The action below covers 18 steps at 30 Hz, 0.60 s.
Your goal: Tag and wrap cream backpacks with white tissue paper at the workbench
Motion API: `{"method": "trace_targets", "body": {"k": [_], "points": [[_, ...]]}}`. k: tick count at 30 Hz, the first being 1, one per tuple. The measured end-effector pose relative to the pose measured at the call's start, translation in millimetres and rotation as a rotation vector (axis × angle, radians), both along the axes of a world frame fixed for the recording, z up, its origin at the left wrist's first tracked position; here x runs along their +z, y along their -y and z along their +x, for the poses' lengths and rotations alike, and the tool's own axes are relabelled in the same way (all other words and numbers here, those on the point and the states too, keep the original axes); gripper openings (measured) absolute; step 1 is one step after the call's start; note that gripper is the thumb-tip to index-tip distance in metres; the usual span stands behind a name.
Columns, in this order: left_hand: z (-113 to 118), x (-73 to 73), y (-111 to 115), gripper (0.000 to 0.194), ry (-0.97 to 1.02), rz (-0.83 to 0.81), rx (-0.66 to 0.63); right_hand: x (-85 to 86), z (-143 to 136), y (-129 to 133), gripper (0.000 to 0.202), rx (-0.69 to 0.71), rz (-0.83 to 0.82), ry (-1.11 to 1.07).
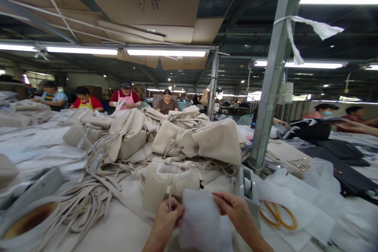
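Listing left to right: loose cream straps point(88, 201); left hand point(167, 220), fingers pinched on a white tissue sheet point(201, 220) at bottom centre, before a cream handbag point(165, 185); right hand point(236, 210), fingers pinching the sheet's top edge; tape dispenser point(247, 187); yellow-handled scissors point(279, 216).

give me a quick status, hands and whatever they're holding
Left hand and right hand both pinching a white sheet. Cream bag just behind it. Yellow-handled scissors lying right of the hands.
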<state>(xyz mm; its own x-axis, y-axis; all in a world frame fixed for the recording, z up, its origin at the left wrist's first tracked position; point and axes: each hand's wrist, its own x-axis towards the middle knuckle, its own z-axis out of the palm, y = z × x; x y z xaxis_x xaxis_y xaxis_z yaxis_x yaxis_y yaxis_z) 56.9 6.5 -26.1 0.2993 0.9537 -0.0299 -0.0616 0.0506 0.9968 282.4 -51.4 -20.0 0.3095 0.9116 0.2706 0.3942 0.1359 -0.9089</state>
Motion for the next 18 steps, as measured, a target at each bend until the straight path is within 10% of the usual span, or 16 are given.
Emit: {"method": "trace_targets", "body": {"k": [9,18], "points": [[-1.9,2.5,0.0,0.053,0.088,-0.058,0.000,4.3,22.4,-3.9,0.014,-0.075,0.016,0.184],[-22.6,39.0,22.4,0.050,0.525,-0.388,-0.181,28.2,9.4,-23.8,0.006,-0.159,0.215,0.351]]}}
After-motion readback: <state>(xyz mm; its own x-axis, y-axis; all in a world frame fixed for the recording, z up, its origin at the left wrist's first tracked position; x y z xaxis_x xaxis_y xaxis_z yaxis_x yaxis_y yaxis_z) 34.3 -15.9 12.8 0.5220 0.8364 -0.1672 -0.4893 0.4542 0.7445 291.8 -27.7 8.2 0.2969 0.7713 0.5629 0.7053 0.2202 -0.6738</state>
